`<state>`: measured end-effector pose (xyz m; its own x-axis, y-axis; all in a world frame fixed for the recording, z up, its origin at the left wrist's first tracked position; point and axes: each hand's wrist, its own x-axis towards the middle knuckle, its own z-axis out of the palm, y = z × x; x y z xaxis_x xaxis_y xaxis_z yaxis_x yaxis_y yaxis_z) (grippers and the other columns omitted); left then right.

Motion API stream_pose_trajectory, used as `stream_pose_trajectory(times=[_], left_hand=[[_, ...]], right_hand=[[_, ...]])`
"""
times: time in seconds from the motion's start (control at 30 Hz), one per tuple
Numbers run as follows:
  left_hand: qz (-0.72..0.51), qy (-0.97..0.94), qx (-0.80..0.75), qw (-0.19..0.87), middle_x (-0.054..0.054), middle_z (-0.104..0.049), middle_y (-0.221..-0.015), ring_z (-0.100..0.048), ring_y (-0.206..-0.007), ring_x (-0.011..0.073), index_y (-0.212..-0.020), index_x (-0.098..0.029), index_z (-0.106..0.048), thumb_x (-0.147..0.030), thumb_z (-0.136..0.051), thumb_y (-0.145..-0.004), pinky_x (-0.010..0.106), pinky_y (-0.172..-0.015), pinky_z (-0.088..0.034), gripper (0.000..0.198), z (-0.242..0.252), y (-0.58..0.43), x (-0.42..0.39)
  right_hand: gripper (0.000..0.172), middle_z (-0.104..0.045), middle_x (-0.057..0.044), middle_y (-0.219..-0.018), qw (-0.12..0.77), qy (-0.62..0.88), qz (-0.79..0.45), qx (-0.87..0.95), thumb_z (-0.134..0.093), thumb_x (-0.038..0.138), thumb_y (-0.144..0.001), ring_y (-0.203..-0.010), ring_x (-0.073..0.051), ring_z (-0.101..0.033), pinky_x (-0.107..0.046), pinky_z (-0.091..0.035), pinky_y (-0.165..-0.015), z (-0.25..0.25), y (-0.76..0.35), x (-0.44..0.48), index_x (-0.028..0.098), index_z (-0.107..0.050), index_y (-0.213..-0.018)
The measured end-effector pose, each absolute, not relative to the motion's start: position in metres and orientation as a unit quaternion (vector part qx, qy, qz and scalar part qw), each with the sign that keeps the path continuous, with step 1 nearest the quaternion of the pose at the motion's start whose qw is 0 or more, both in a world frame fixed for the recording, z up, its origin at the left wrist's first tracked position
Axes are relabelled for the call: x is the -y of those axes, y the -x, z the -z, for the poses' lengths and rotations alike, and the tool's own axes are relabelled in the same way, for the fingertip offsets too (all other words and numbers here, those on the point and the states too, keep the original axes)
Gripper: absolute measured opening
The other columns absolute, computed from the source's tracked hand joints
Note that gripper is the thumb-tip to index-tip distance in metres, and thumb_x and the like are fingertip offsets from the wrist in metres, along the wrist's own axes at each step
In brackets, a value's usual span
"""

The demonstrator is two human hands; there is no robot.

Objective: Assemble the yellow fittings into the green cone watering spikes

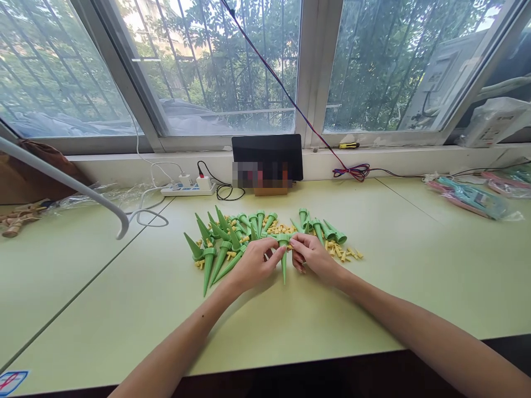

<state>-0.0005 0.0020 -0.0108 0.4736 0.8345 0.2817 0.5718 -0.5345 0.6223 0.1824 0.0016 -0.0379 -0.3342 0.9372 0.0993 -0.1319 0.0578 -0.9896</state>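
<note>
Here's the head view, and the green spike [284,266] is front and centre, tip pointing down, wide ribbed collar on top, over the near side of the table [332,326]! The left hand [258,262] has it pinched between thumb and fingers just at the collar. In from the other side, the right hand [316,258], fingers curled at the collar's right edge; whether they pinch it, I can't tell. Behind them, more green spikes [209,265] crowd among small yellow pieces [343,254]. Now the lettering: bottom left, a blue-edged sticker [14,381] with a red mark, cut off and unreadable! Far right, a plastic-wrapped package [498,122] carries dark print, too small to read. The tablet [267,150] has its lower part blurred out.
</note>
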Motion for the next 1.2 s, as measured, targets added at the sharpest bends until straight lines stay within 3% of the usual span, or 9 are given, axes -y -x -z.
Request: stream_pose_trajectory(times=[0.5,1.2], left_hand=[[-0.307,-0.844,-0.404,0.174,-0.001,-0.05,-0.066,-0.048,-0.058,0.0109,-0.064,-0.018,-0.046,-0.028,-0.055,-0.092,0.024,-0.054,-0.039,0.031,0.0135,0.0002,-0.0019],[-0.338,-0.831,-0.383,0.218,0.0,-0.055,-0.072,-0.051,-0.062,0.0105,-0.07,-0.017,-0.056,-0.026,-0.058,-0.091,0.02,-0.054,-0.045,0.023,0.011,-0.0007,-0.0009]], right_hand=[[0.034,-0.039,0.01,-0.048,0.456,0.363,-0.592,0.556,-0.057,0.043,-0.089,-0.038,-0.009,-0.047,-0.022,-0.032,-0.039,0.0382,-0.182,-0.0029,0.021,-0.042,-0.069],[0.034,-0.035,0.011,-0.046,0.452,0.344,-0.615,0.546,-0.06,0.046,-0.087,-0.037,-0.009,-0.045,-0.022,-0.028,-0.041,0.0327,-0.1839,-0.0015,0.02,-0.044,-0.071]])
